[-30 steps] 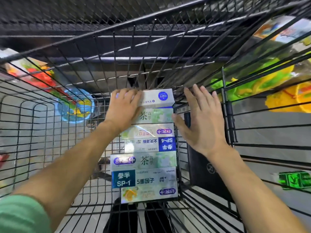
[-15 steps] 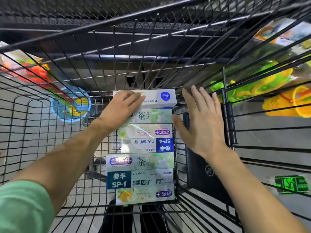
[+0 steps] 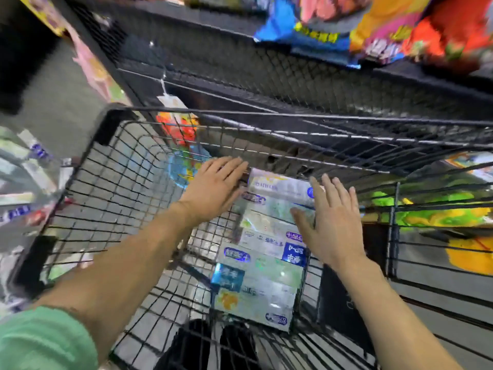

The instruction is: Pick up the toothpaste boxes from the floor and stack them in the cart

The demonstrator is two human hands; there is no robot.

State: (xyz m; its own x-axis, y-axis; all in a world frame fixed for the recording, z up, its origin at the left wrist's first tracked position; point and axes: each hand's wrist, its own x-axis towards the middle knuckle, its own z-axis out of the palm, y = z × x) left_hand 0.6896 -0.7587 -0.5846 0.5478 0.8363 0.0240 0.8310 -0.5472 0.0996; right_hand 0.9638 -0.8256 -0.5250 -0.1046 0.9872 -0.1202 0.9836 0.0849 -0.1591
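Both bare forearms are seen reaching up from the bottom of the frame toward its centre. The left hand (image 3: pixel 213 189) is held flat just left of centre, palm down, fingers straight and close together, pointing to the upper right. A green sleeve (image 3: pixel 40 340) is seen on the left arm at the lower left corner. The right hand (image 3: pixel 332 222) is held right of centre, its fingers straight and slightly spread, thumb stretched out to the left. Nothing is gripped by either hand.
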